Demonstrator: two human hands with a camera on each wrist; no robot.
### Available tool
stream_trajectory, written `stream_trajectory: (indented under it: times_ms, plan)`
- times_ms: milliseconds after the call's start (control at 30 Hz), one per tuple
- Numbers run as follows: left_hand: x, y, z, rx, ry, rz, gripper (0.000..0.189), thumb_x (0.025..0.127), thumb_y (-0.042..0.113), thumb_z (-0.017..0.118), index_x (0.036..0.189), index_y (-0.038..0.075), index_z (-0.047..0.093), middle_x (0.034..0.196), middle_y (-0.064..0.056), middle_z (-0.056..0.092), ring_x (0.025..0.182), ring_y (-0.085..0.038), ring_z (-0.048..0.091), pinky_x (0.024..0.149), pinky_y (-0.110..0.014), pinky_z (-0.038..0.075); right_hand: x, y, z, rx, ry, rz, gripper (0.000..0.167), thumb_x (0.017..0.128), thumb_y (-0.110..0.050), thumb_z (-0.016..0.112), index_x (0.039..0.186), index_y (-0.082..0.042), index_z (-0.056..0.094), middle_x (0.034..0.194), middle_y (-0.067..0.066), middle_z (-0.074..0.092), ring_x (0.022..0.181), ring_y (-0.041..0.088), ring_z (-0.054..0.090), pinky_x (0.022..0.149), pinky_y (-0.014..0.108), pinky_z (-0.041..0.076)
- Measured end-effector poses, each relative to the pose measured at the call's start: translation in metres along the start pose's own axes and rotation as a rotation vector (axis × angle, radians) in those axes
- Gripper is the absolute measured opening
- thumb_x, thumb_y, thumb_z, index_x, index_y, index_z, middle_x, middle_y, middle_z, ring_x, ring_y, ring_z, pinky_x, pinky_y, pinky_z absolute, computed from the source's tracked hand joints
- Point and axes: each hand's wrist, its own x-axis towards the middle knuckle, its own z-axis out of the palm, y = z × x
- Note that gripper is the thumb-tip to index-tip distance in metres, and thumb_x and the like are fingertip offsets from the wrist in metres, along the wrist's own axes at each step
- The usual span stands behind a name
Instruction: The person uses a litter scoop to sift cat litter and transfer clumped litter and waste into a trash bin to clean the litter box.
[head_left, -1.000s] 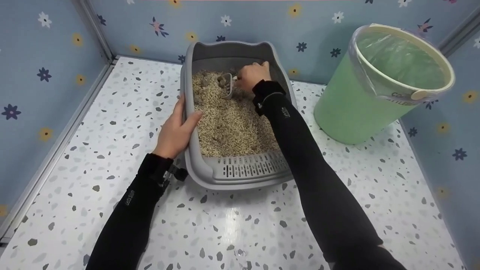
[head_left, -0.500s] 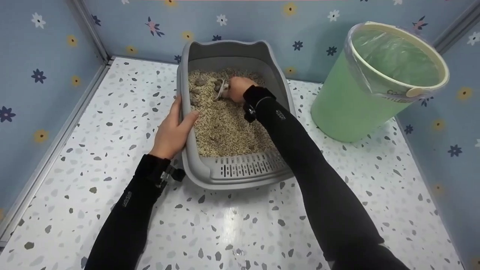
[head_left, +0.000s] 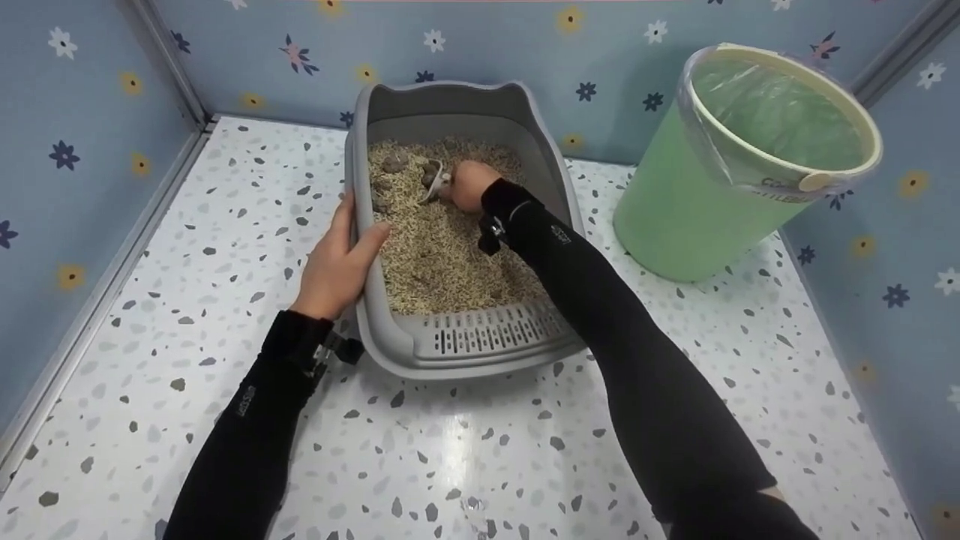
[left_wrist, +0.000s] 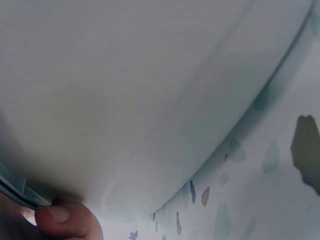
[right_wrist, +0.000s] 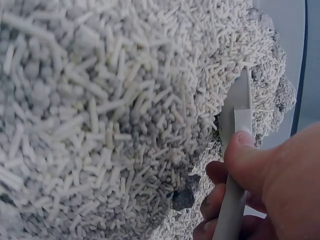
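A grey litter box (head_left: pixel 386 346) holds pale pellet litter (head_left: pixel 454 270). My left hand (head_left: pixel 332 266) grips its left rim, thumb over the top and fingers down the outer wall. In the left wrist view a fingertip (left_wrist: pixel 62 217) bends under the box's lip. My right hand (head_left: pixel 474 186) grips the handle of a light grey litter scoop (right_wrist: pixel 237 97), thumb lying along the handle. The scoop's head is tilted and partly sunk in the litter, with a dark clump inside its rim. More round clumps (head_left: pixel 394 162) lie just left of it.
A green trash bin (head_left: pixel 679 202) with a clear plastic liner stands right of the box. Flower-patterned walls (head_left: pixel 495 45) enclose the back and sides. The speckled white floor (head_left: pixel 450 450) extends in front and to the left.
My right hand has brought the scoop left and toward me, lower into the litter, and its head has tilted. The left hand keeps its grip; the whole view shifts slightly.
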Motion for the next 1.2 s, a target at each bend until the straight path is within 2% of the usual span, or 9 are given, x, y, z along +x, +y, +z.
stream_trajectory:
  times_ms: [167,267,400,500,567,667,800,1067,1200]
  plan:
    - [-0.005,-0.004,-0.002,0.002,0.005,0.004,0.096,0.107,0.075,0.051,0.181,0.033,0.008,0.182,-0.02,0.024,0.16,-0.051,0.036,0.128,-0.067,0.031,-0.002,-0.002,0.004,0.067,-0.013,0.005,0.038,0.118,-0.037,0.059,0.086,-0.017,0.054,0.076,-0.001,0.043,0.067,0.017,0.039,0.069,0.03,0.033]
    - [-0.005,-0.005,-0.004,-0.003,0.003,0.007,0.096,0.107,0.075,0.051,0.181,0.033,0.007,0.183,-0.019,0.023,0.162,-0.049,0.033,0.131,-0.065,0.027,-0.005,-0.001,0.004,0.118,-0.017,0.005,0.035,0.118,-0.036,0.06,0.09,-0.015,0.06,0.077,-0.001,0.045,0.066,0.016,0.038,0.067,0.03,0.032]
    - [-0.004,-0.003,-0.005,-0.006,-0.002,0.001,0.094,0.107,0.074,0.053,0.181,0.037,0.008,0.182,-0.02,0.024,0.161,-0.051,0.034,0.13,-0.068,0.028,-0.015,0.004,0.001,0.159,0.003,-0.021,0.03,0.119,-0.034,0.057,0.116,-0.008,0.071,0.092,0.003,0.056,0.076,0.017,0.046,0.073,0.029,0.036]
    - [-0.003,-0.001,-0.006,-0.002,-0.004,-0.009,0.093,0.107,0.075,0.052,0.18,0.04,0.008,0.181,-0.022,0.025,0.158,-0.054,0.037,0.127,-0.071,0.031,-0.024,0.008,-0.002,0.185,0.028,-0.048,0.036,0.12,-0.032,0.056,0.135,-0.003,0.071,0.103,0.007,0.061,0.084,0.019,0.049,0.079,0.03,0.036]
    - [-0.003,-0.001,-0.007,0.001,-0.004,-0.014,0.094,0.106,0.077,0.052,0.18,0.041,0.008,0.181,-0.022,0.026,0.158,-0.055,0.037,0.126,-0.072,0.031,-0.031,0.01,-0.005,0.203,0.042,-0.061,0.038,0.12,-0.031,0.056,0.141,-0.003,0.07,0.103,0.008,0.061,0.085,0.02,0.047,0.08,0.031,0.035]
    - [-0.001,0.0,-0.008,0.002,-0.005,-0.019,0.095,0.105,0.079,0.052,0.18,0.042,0.007,0.182,-0.021,0.024,0.16,-0.055,0.034,0.128,-0.072,0.029,-0.041,0.012,-0.008,0.239,0.062,-0.063,0.037,0.12,-0.032,0.056,0.139,-0.004,0.071,0.092,0.004,0.054,0.077,0.019,0.042,0.077,0.032,0.032]
    - [-0.001,-0.001,-0.01,-0.012,-0.008,-0.025,0.095,0.105,0.078,0.053,0.18,0.043,0.008,0.183,-0.019,0.022,0.162,-0.053,0.031,0.13,-0.07,0.025,-0.058,0.012,-0.012,0.301,0.098,-0.038,0.035,0.119,-0.032,0.058,0.121,-0.001,0.074,0.081,0.002,0.046,0.069,0.018,0.035,0.072,0.032,0.029]
    - [0.0,-0.002,-0.009,-0.005,-0.015,-0.021,0.091,0.107,0.074,0.052,0.18,0.042,0.007,0.181,-0.024,0.023,0.159,-0.056,0.034,0.128,-0.072,0.028,-0.111,0.019,-0.017,0.287,0.185,-0.002,0.031,0.118,-0.035,0.06,0.105,-0.009,0.07,0.085,0.0,0.051,0.075,0.018,0.048,0.072,0.032,0.04]
    - [0.001,-0.001,-0.009,-0.006,-0.028,-0.019,0.093,0.107,0.075,0.052,0.18,0.04,0.006,0.183,-0.021,0.021,0.162,-0.053,0.03,0.131,-0.069,0.024,-0.14,0.021,-0.019,0.297,0.165,0.044,0.031,0.117,-0.038,0.06,0.1,-0.012,0.066,0.082,-0.001,0.051,0.07,0.016,0.048,0.066,0.033,0.043]
